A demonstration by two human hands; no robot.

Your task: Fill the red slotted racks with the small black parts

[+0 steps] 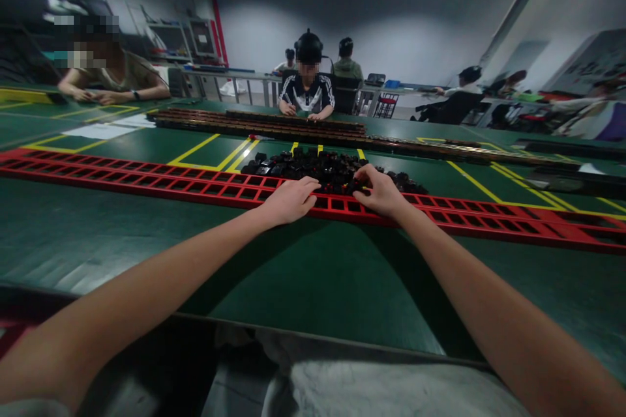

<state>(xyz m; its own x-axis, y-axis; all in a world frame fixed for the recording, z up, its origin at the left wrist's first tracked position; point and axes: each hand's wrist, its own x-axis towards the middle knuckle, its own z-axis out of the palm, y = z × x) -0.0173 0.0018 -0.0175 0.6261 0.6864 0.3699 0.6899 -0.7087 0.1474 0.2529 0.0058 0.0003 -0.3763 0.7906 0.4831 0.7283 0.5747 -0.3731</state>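
A long red slotted rack point(147, 181) lies across the green table in front of me. Just behind its middle sits a pile of small black parts point(313, 166). My left hand point(288, 201) rests on the rack with fingers curled, tips touching the front edge of the pile. My right hand point(379, 192) is on the rack too, fingers bent and pinched at the pile's right side. Whatever either hand holds is too small to make out.
Yellow lines point(210, 151) mark the table. A long dark rack point(274, 122) runs along the far side, where a person in a striped top point(307, 92) works. Another person point(112, 75) leans at the far left; more sit at desks behind.
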